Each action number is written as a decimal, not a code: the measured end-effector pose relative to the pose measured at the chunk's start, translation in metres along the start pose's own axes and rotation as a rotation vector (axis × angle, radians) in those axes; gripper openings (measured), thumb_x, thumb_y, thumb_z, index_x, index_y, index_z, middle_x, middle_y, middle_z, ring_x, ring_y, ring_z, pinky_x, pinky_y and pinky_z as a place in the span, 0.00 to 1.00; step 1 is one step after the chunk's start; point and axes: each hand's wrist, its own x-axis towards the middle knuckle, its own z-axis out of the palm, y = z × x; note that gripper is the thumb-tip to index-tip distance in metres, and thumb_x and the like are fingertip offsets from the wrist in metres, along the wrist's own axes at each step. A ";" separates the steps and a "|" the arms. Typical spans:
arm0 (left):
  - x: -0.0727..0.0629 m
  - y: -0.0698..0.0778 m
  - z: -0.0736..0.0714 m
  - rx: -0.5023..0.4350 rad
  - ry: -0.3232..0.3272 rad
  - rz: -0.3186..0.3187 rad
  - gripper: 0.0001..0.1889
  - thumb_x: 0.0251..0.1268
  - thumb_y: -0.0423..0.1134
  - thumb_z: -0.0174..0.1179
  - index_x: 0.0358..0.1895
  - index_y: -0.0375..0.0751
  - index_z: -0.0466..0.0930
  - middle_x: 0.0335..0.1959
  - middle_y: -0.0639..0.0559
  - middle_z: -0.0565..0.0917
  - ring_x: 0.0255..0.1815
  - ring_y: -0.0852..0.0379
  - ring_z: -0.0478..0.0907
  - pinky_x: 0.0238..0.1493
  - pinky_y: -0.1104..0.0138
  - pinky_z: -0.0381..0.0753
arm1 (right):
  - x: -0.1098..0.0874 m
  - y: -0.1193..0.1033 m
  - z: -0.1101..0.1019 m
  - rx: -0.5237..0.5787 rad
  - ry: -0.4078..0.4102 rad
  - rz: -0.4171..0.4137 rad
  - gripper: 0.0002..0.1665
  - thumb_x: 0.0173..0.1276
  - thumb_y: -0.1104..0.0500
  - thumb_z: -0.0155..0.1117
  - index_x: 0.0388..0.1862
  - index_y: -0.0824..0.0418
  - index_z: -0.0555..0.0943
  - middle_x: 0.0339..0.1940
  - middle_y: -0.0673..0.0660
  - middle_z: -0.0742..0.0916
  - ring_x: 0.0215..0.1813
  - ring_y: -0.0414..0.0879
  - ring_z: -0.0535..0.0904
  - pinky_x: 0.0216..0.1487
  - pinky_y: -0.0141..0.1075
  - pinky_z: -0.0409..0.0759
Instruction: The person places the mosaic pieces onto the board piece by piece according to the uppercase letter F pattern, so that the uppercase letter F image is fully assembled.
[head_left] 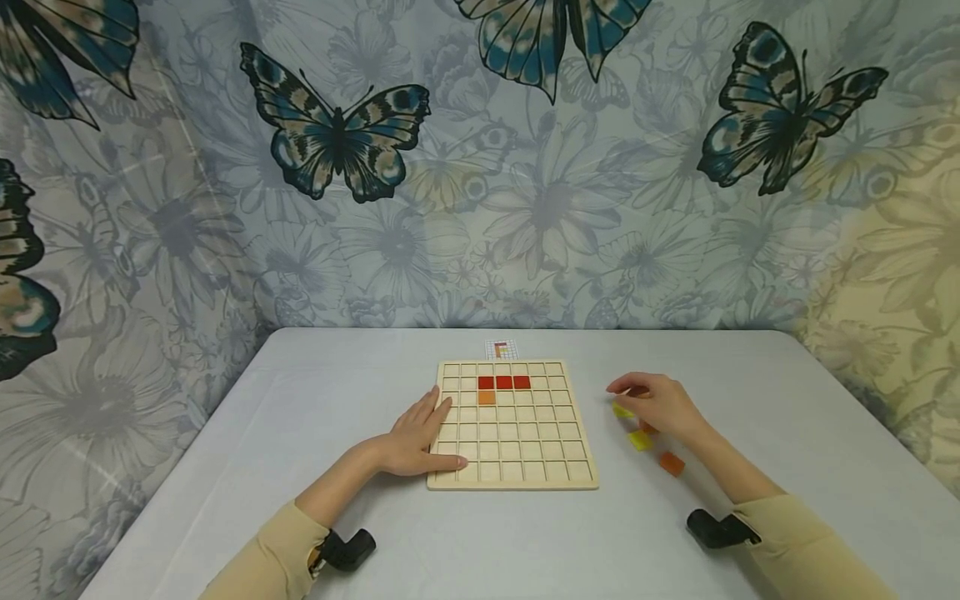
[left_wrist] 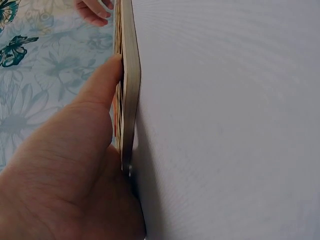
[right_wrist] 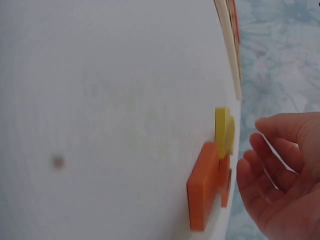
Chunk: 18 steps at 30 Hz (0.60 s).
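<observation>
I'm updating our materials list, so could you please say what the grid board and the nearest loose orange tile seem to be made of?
Grid board: probably wood, with a matte finish; its pale tan edge suggests this. Orange tile: painted wood or plastic, evenly coloured with smooth, flat faces; I cannot tell which.

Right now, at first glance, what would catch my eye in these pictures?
Big dark-winged butterflies on the patterned backdrop stand out first. Next come three red tiles in a row near the far edge of the gridded board. Loose yellow tiles and orange tiles lie to its right.
</observation>
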 end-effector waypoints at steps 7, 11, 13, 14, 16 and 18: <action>0.000 0.002 -0.002 -0.024 0.008 0.017 0.54 0.64 0.65 0.56 0.78 0.32 0.40 0.78 0.34 0.33 0.78 0.40 0.32 0.73 0.45 0.40 | -0.004 0.016 -0.012 -0.097 0.038 0.023 0.14 0.65 0.60 0.66 0.48 0.63 0.84 0.42 0.59 0.85 0.44 0.54 0.78 0.37 0.39 0.75; -0.002 0.002 -0.002 -0.021 0.010 0.028 0.54 0.64 0.65 0.56 0.77 0.31 0.40 0.78 0.33 0.33 0.78 0.39 0.32 0.72 0.44 0.39 | -0.006 0.022 -0.019 -0.108 0.016 0.038 0.16 0.64 0.58 0.68 0.48 0.66 0.83 0.45 0.63 0.85 0.44 0.55 0.78 0.36 0.39 0.76; -0.002 0.002 -0.002 -0.019 0.011 0.028 0.54 0.64 0.65 0.56 0.77 0.31 0.40 0.78 0.33 0.34 0.78 0.39 0.32 0.72 0.44 0.40 | -0.007 0.024 -0.022 -0.103 -0.002 0.040 0.17 0.63 0.58 0.69 0.48 0.67 0.83 0.46 0.65 0.84 0.43 0.55 0.78 0.36 0.39 0.76; -0.002 0.002 -0.002 -0.017 0.007 0.024 0.54 0.64 0.65 0.56 0.77 0.31 0.40 0.78 0.34 0.33 0.78 0.39 0.32 0.73 0.45 0.39 | -0.007 0.025 -0.023 -0.104 -0.011 0.040 0.18 0.63 0.59 0.69 0.48 0.68 0.82 0.47 0.66 0.84 0.43 0.55 0.78 0.36 0.39 0.76; -0.001 0.002 -0.002 -0.018 0.003 0.019 0.54 0.64 0.65 0.56 0.78 0.32 0.39 0.78 0.34 0.33 0.78 0.39 0.32 0.73 0.45 0.39 | -0.007 0.027 -0.023 -0.107 -0.020 0.044 0.18 0.63 0.59 0.69 0.49 0.68 0.82 0.47 0.66 0.84 0.43 0.55 0.78 0.37 0.40 0.77; -0.001 0.003 -0.003 -0.016 0.000 0.010 0.54 0.64 0.65 0.56 0.78 0.33 0.39 0.78 0.35 0.33 0.78 0.40 0.31 0.73 0.45 0.39 | -0.006 0.028 -0.023 -0.111 -0.023 0.044 0.19 0.62 0.60 0.69 0.50 0.69 0.82 0.47 0.66 0.84 0.44 0.56 0.78 0.38 0.41 0.78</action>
